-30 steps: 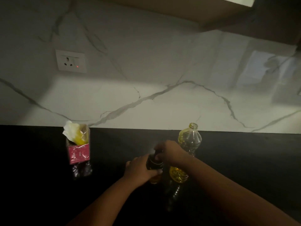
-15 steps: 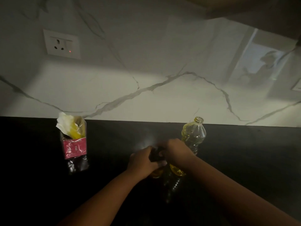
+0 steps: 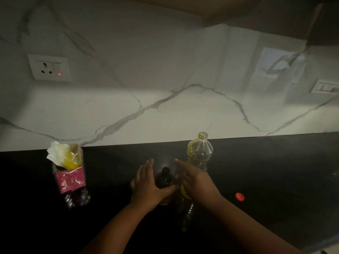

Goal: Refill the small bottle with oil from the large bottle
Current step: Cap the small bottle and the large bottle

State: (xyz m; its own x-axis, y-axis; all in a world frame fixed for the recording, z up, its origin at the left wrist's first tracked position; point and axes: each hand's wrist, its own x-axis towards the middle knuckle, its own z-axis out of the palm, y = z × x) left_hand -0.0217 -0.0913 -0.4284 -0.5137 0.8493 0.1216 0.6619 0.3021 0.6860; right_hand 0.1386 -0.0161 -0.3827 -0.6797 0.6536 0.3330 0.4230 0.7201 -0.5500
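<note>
Left hand [image 3: 146, 187] holds the small bottle [image 3: 165, 178] with straight fingers; right hand [image 3: 194, 180] open beside it; pink label [image 3: 70, 179] unreadable.

Both hands [image 3: 146, 184] [image 3: 196, 180], fingers [image 3: 148, 165] straight

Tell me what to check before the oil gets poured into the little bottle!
1. Big bottle has its cap off: ok, the mouth is bare.
2. Oil left inside it: ok, yellow shows near the bottom.
3. Little bottle stands upright: ok.
4. Little bottle's top is off: cannot tell, too dark.
5. A hand steadies it: ok, the left hand touches its side; the right hand is open beside it.
6. Red cap is out of the way: ok, it lies apart on the counter.
</note>
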